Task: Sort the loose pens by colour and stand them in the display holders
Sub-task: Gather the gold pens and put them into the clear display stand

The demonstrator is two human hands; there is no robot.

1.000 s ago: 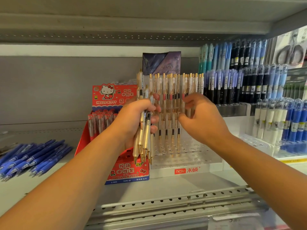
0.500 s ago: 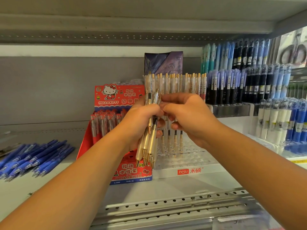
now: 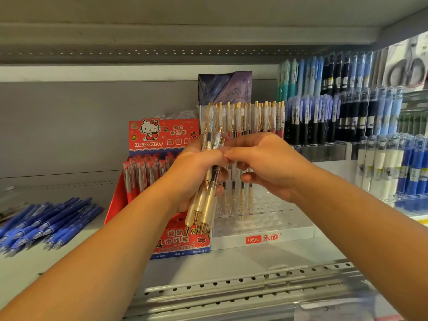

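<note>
1. the left hand [image 3: 196, 174] grips a bunch of cream pens [image 3: 202, 205] with gold tips. the points face down, in front of the red box [image 3: 162, 135].
2. the right hand [image 3: 268, 167] has curled fingers. its fingertips [image 3: 228, 156] meet the left hand at the bunch, but it is too hard to tell if they pinch a pen.
3. just behind both hands is a clear holder [image 3: 266, 224] full of little holes. more standing pens [image 3: 243, 117] fill its far rows.
4. the holder sits on a pale grey shelf [image 3: 254, 258]. a rail with holes [image 3: 231, 286] runs along the near edge.
5. the red box, with a cat picture on it, is just beside the holder on the left. it has pens in it too.
6. over on the left, loose blue pens [image 3: 46, 223] lie in a heap on the shelf.
7. on the right, stepped racks [image 3: 335, 117] hold dark and blue pens standing up.
8. a grey back wall [image 3: 69, 126] is behind it all, and a top shelf [image 3: 185, 31] is overhead.
</note>
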